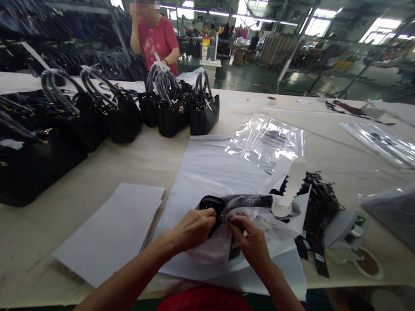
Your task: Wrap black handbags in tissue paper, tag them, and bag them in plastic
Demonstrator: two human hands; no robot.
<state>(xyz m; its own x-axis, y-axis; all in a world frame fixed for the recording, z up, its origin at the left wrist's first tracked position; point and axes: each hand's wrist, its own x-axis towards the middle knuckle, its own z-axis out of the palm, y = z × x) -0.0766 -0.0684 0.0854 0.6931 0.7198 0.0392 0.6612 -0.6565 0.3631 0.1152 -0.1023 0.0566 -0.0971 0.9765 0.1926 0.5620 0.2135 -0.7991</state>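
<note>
A smooth black bag piece (212, 202), loosely wrapped in thin, translucent white sheeting (209, 256), lies just ahead of my fingers on a large white paper sheet (207, 160). From it a long, dark, plastic-covered handle (252, 201) runs rightward, crosswise to my forearms. My left hand (197, 228) is nearer the black piece, fingertips curled against it. My right hand (251, 239) sits below the handle, thumb and forefinger drawn close; I cannot tell what they pinch.

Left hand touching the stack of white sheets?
Apart. The head view shows white paper and a strip of table between the left hand and the stack.
</note>
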